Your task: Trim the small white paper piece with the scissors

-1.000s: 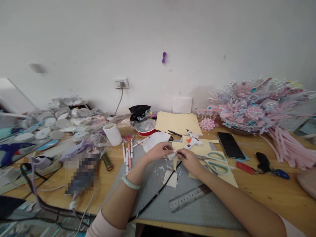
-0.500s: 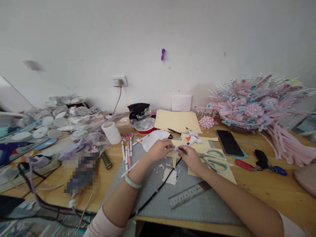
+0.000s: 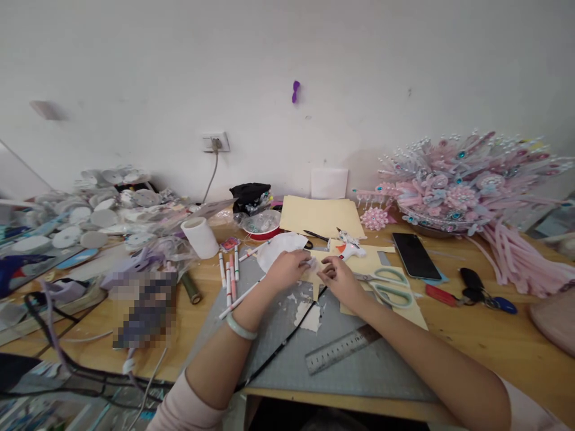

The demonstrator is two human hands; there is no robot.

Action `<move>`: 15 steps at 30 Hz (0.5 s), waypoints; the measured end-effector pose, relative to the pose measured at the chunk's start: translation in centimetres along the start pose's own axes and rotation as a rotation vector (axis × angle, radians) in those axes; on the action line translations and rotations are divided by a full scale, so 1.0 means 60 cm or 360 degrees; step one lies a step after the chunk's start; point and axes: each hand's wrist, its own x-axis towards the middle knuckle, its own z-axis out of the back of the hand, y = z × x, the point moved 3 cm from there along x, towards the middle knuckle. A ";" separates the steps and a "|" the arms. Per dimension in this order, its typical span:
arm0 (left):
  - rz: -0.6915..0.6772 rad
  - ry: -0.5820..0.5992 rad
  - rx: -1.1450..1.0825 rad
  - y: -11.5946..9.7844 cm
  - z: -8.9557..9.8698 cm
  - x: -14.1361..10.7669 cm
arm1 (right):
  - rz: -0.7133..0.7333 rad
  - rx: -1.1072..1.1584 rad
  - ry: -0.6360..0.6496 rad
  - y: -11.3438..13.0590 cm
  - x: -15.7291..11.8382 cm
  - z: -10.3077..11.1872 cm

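My left hand (image 3: 290, 269), a pale bangle on its wrist, pinches a small whitish, see-through piece (image 3: 311, 263) whose kind I cannot make out. Just right of that piece is my right hand (image 3: 340, 276), its bent fingers apart and nothing visible between them. Both hands are over a grey cutting mat (image 3: 287, 374). Beneath them lie a torn cream paper scrap (image 3: 308, 317) and a black cable (image 3: 281, 346). A white glue gun (image 3: 351, 250) rests behind my right hand, and green-handled scissors (image 3: 390, 285) lie to its right.
A steel ruler (image 3: 339, 349) lies near the mat's front. Left are several markers (image 3: 230, 278) and a white roll (image 3: 200, 237). Cream sheets (image 3: 322, 216) lie behind. A phone (image 3: 416, 257), keys (image 3: 483, 296) and a pink beaded headdress (image 3: 462, 191) are right. Plastic-wrapped clutter (image 3: 103, 218) fills the far left.
My hands have moved apart: the right fingers have come off the small whitish piece and spread, while it stays in my left hand. The whole view has shifted slightly.
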 end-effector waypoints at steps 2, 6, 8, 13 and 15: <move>0.0106 -0.0077 0.0101 0.005 0.003 0.001 | 0.0166 -0.0139 0.0092 0.011 -0.004 -0.004; 0.0242 -0.0217 0.0116 0.013 0.005 0.002 | 0.0348 -0.0410 0.0357 0.030 -0.010 -0.018; 0.0276 -0.0273 0.0097 0.016 0.005 0.002 | 0.0293 -0.0518 0.0436 0.032 -0.010 -0.026; 0.0306 -0.0333 0.0077 0.017 0.005 0.002 | 0.0238 -0.0683 0.0476 0.033 -0.006 -0.037; 0.0339 -0.0377 0.0088 0.017 0.008 0.001 | 0.0249 -0.0722 0.0504 0.033 -0.005 -0.038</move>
